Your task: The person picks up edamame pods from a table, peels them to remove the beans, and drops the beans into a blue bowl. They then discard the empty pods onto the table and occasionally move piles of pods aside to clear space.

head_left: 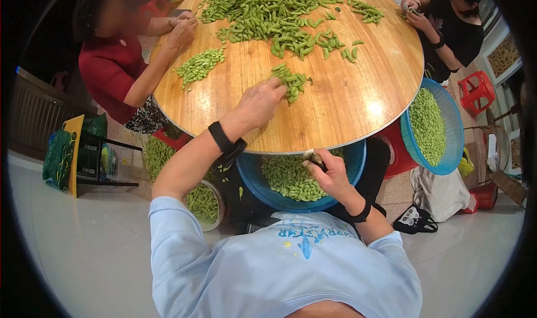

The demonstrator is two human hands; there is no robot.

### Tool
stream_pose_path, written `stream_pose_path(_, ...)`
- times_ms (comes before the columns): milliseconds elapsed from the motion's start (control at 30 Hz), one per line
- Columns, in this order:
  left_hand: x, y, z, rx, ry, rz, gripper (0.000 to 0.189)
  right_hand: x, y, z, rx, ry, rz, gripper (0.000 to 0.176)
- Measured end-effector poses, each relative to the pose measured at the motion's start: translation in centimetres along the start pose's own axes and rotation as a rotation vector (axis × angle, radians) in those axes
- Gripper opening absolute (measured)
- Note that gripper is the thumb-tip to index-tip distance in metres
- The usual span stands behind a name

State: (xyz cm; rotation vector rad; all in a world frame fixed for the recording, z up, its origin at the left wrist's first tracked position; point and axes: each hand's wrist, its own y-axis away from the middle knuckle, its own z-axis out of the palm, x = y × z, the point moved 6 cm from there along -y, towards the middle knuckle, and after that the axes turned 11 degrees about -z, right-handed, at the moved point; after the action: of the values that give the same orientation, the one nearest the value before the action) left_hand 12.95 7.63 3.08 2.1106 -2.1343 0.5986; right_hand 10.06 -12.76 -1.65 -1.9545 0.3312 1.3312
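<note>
My left hand reaches over the round wooden table, its fingertips at a small pile of green pods. Whether it grips a pod is hidden behind the fingers. At the table's near edge, my right hand is closed on a small dark object, with something pale at its fingertips. Below that hand sits a blue basket holding shelled beans. A large heap of pods covers the far part of the table. Shelled beans lie in a small pile to the left.
A person in red sits at the left, hands over the table. Another person in black works at the far right. A second blue basket of beans stands right. A pale bucket of pods is at lower left.
</note>
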Motion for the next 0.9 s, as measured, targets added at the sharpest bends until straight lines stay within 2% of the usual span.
stream_pose_path(100, -1.1, -0.6, 0.8, 0.038, -0.087, -0.060, 0.019, 1.1, 0.7, -0.6, -0.004, 0.010, 0.071, 0.018)
stream_pose_path(133, -1.0, -0.5, 0.6, 0.104, -0.089, 0.003, 0.019, 1.1, 0.9, -0.6, -0.002, 0.010, 0.071, 0.018)
stream_pose_path(167, -0.9, -0.4, 0.2, 0.171, -0.094, 0.067, 0.019, 0.9, 0.8, -0.5, 0.010, -0.066, 0.065, 0.020)
stream_pose_path(233, -1.3, 0.1, 0.3, 0.188, -0.139, 0.074, 0.021, 0.6, 0.5, -0.5, 0.027, -0.143, 0.055, 0.023)
stream_pose_path(300, -0.7, 1.0, 0.2, 0.204, -0.181, 0.074, 0.023, 1.1, 0.3, -0.2, 0.058, -0.360, 0.183, 0.029)
stream_pose_path(367, 0.1, 2.0, -1.2, 0.111, 0.307, -0.143, 0.017, 0.7, -0.4, -0.3, 0.097, -0.407, 0.194, 0.031)
stream_pose_path(400, 0.9, 2.5, -1.6, 0.105, 0.308, -0.139, 0.017, 0.7, -0.6, -0.2, 0.139, -0.453, 0.212, 0.034)
stream_pose_path(467, 1.1, 4.0, 0.1, -0.163, 1.083, -0.475, 0.017, 1.0, -1.2, 0.2, 0.184, -0.562, 0.255, 0.034)
stream_pose_path(600, 3.4, 6.2, 1.3, -0.336, 1.251, -0.546, 0.020, 1.0, -1.7, 1.6, 0.214, -0.892, 0.379, 0.038)
stream_pose_path(700, 3.9, 6.7, 1.9, -0.392, 1.340, -0.524, 0.019, 1.0, -1.5, 1.9, 0.169, -0.901, 0.348, 0.040)
stream_pose_path(767, 3.5, 7.0, 2.1, -0.360, 1.140, -0.509, 0.019, 0.9, -1.5, 2.1, 0.161, -0.908, 0.344, 0.040)
stream_pose_path(900, 3.6, 7.4, 2.0, -0.424, 1.110, -0.549, 0.016, 0.5, -1.6, 2.1, 0.120, -0.893, 0.329, 0.042)
